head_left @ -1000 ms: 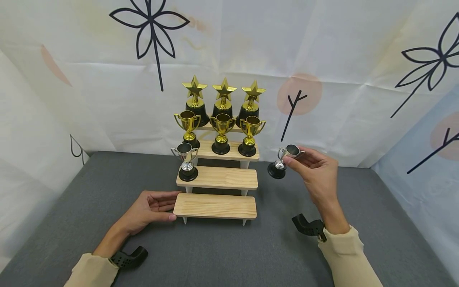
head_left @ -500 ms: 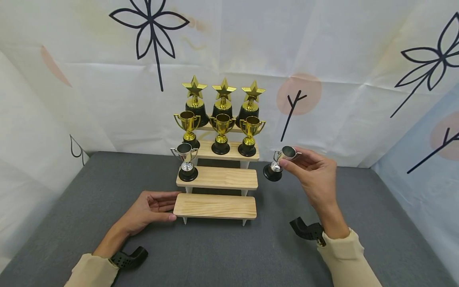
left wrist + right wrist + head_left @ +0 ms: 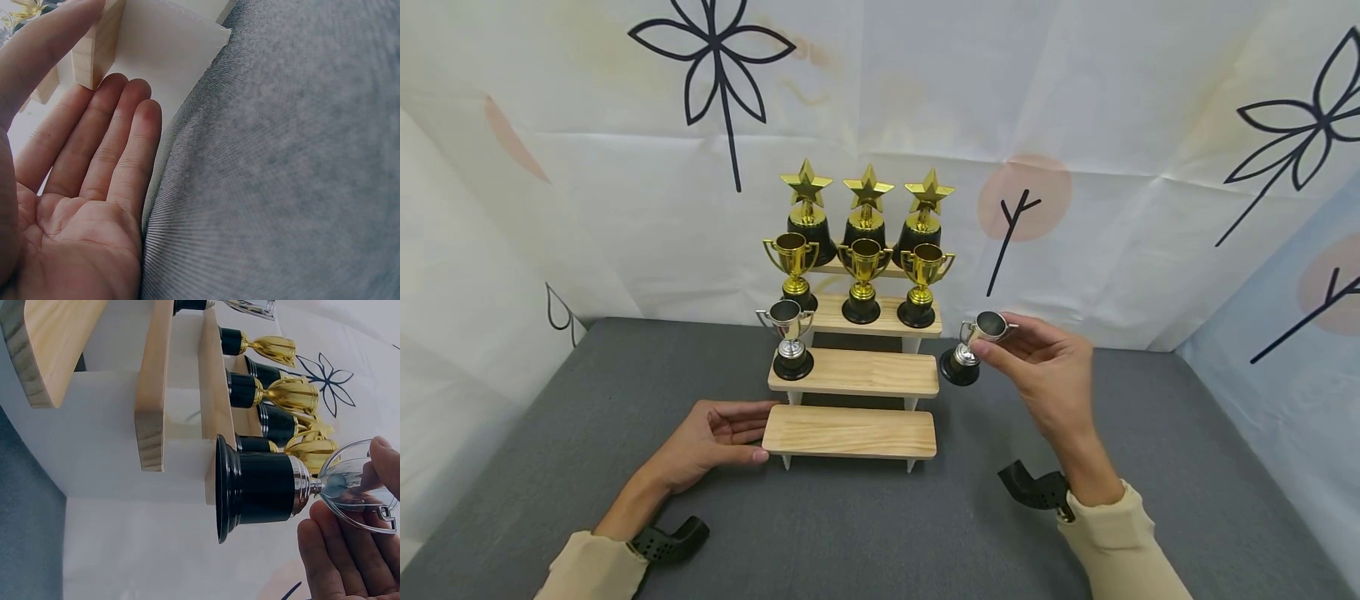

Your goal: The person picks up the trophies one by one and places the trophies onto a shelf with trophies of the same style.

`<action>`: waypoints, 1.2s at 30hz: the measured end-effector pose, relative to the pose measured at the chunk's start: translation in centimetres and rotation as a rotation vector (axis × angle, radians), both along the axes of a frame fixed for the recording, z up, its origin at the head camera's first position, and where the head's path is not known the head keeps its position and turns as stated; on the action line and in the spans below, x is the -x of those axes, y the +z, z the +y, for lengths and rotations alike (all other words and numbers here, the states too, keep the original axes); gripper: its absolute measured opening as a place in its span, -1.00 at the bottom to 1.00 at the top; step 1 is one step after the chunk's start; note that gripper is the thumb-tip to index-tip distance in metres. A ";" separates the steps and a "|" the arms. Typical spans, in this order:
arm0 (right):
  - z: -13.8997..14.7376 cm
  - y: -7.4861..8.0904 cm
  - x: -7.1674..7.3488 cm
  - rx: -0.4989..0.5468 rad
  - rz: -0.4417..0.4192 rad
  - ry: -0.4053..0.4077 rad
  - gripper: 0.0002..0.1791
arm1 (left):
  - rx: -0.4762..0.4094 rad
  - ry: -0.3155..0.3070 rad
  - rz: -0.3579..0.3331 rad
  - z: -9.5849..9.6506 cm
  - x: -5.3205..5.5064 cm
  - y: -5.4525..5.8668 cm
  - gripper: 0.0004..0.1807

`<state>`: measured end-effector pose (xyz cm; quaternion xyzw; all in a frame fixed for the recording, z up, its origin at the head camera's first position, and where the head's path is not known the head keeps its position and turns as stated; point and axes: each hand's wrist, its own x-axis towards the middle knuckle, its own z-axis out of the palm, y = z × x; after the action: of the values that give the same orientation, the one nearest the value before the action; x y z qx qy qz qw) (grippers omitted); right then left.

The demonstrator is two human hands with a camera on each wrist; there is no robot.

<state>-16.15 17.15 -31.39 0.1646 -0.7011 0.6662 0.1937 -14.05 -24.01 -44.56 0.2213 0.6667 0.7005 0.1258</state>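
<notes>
In the head view my right hand pinches a small silver trophy cup with a black base, tilted and just right of the wooden tiered stand. The right wrist view shows thumb and fingers at the cup's bowl, with the black base toward the stand's boards. My left hand rests at the left end of the lowest board, its fingers fairly straight and the palm showing. Another silver trophy cup stands upright at the left of the second board from the bottom.
Gold trophy cups fill the third board, with gold star trophies on the top one behind them. A patterned white cloth hangs at the back. Grey cloth covers the table.
My right hand has moved left and slightly down, bringing the silver trophy cup closer to the stand. The left hand and the stand stay put.
</notes>
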 end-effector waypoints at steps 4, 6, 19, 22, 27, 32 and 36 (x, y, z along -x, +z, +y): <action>-0.3 0.0 -0.1 0.003 0.008 0.022 -0.61 | -0.006 -0.005 0.001 0.0 0.0 0.0 -0.25; -0.5 -0.1 -0.2 0.009 0.010 0.032 -0.62 | -0.010 -0.008 0.002 0.0 -0.1 0.0 -0.26; -1.7 -0.1 -0.5 -0.010 0.006 0.040 -0.58 | -0.012 -0.002 -0.008 0.0 -0.1 0.2 -0.24; -2.0 -0.2 -0.5 -0.005 0.015 0.054 -0.58 | -0.008 0.002 -0.011 0.0 -0.1 0.2 -0.24; -2.5 -0.3 -0.6 -0.020 0.018 0.060 -0.57 | 0.001 0.005 -0.011 0.0 -0.1 0.2 -0.24; -2.9 -0.4 -0.5 -0.025 0.019 0.067 -0.57 | 0.006 0.011 -0.015 0.1 -0.1 0.2 -0.23; -3.4 -0.2 -0.5 -0.041 0.013 0.068 -0.56 | 0.007 0.014 -0.017 0.1 0.0 0.2 -0.23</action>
<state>-15.70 13.74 -31.64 0.1965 -0.7075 0.6567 0.1722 -14.00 -23.91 -44.35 0.2102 0.6694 0.7011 0.1275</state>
